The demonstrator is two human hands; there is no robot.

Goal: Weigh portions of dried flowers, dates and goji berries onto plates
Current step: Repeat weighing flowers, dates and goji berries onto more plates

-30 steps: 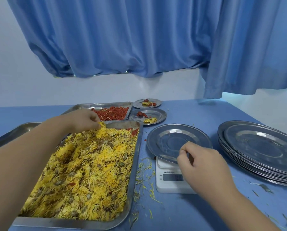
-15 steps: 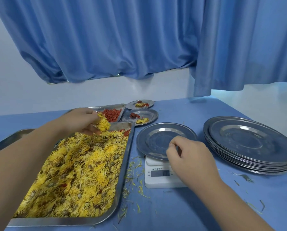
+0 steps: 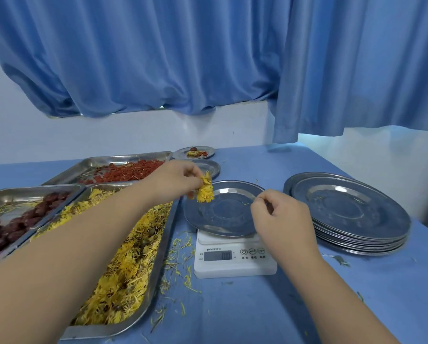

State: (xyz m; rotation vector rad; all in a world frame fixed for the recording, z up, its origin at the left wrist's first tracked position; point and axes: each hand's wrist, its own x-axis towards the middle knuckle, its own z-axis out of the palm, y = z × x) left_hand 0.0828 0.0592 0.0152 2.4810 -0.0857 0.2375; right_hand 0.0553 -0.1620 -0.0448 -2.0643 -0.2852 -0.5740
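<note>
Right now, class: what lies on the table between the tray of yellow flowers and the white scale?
Only loose yellow petals, scattered on the blue table between tray and scale, as the head view shows.

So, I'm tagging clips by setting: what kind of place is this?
Likely a small food-portioning workstation: a steel tray of dried flowers, a digital scale and stacked metal plates on a blue table.

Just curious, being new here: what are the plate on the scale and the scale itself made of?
The plate looks like stainless steel: grey, dully shiny, with soft reflections. The scale seems white plastic: smooth matt body, printed buttons, grey display.
</note>
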